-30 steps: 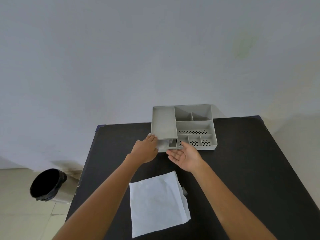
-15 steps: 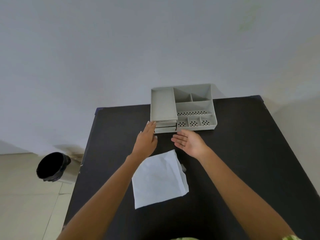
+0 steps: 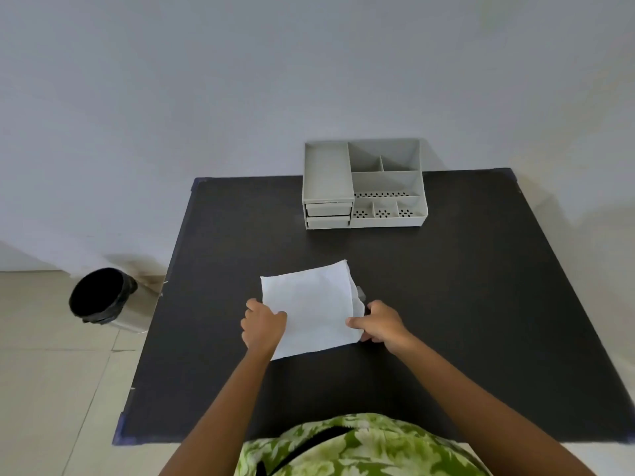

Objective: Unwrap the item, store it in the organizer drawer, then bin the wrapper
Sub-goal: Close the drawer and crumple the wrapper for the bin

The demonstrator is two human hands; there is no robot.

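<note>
Wrapper (image 3: 311, 305) flat on bench (image 3: 464, 286), mid-near; left hand (image 3: 263, 326) pinches its near-left edge, right hand (image 3: 379, 322) pinches its near-right edge, fingers closed on paper. No writing visible. Organizer (image 3: 364, 185) at far edge, both drawers closed. Bin (image 3: 101, 297) on floor, left of bench.

The organizer (image 3: 364, 185) stands at the far edge of the table (image 3: 481, 304), against the wall (image 3: 240, 80), with its two drawers (image 3: 328, 215) stacked at its front left. The wrapper (image 3: 311, 305) lies flat on the table nearer the person, well apart from the organizer, with the left hand (image 3: 263, 326) at its left edge and the right hand (image 3: 379, 322) at its right edge. The bin (image 3: 103, 297) stands on the floor (image 3: 51, 389), left of the table.
</note>
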